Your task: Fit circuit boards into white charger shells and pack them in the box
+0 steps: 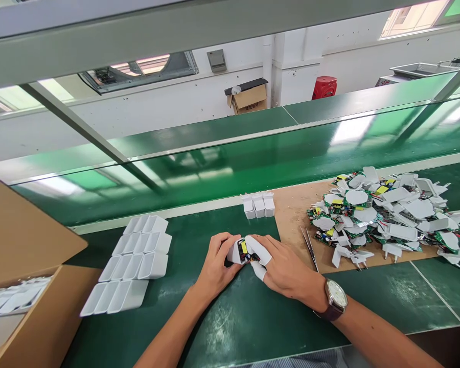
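Between my two hands is a white plastic charger housing (234, 254) with a circuit board (244, 250) showing at its opening, a yellow-wrapped part on top. Closed around the housing's left side is my left hand (216, 263). My right hand (287, 266), with white covers on the thumb and a finger and a watch at the wrist, is pressed closed on the board side. Tweezers (309, 248) lie right of it, beside a heap of circuit boards with white plastic pieces (387, 214). Rows of open white housings (134, 255) stand to the left.
A cardboard sheet (291, 204) lies under the heap. Several small white assembled units (259, 206) stand at the back of the green bench (230, 327). An open cardboard box (72, 296) with white parts is at the left. A metal post (88, 130) rises behind.
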Demonstrator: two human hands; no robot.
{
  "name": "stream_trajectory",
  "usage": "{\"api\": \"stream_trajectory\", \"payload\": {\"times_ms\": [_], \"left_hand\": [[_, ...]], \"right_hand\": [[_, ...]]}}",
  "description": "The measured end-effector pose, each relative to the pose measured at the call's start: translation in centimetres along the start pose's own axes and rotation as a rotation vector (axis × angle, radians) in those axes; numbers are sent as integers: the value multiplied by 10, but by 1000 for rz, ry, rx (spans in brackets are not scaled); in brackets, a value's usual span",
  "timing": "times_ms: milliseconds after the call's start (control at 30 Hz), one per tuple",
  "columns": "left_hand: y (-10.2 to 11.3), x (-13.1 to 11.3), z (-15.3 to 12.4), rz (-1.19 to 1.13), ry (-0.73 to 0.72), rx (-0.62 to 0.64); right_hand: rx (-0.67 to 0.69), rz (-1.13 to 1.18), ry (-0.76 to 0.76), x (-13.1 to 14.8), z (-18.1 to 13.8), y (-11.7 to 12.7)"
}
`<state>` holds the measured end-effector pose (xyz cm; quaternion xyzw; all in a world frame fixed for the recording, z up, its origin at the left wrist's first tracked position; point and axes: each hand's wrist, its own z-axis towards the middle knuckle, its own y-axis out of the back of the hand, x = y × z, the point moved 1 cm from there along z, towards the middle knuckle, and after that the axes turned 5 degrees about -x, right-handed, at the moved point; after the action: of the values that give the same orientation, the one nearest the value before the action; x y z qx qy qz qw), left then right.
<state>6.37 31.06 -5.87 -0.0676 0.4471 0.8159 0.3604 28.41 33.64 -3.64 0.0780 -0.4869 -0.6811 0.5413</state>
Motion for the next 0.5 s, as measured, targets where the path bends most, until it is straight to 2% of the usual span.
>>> {"api": "stream_trajectory", "payload": {"times_ms": [367,500], "left_hand": [[-1,-3,-1,-53,24,27],[-2,-5,-1,-281,109,160]], "right_hand": [[32,57,-12,4,2,3],[-73,251,-114,2,4,9]]}}
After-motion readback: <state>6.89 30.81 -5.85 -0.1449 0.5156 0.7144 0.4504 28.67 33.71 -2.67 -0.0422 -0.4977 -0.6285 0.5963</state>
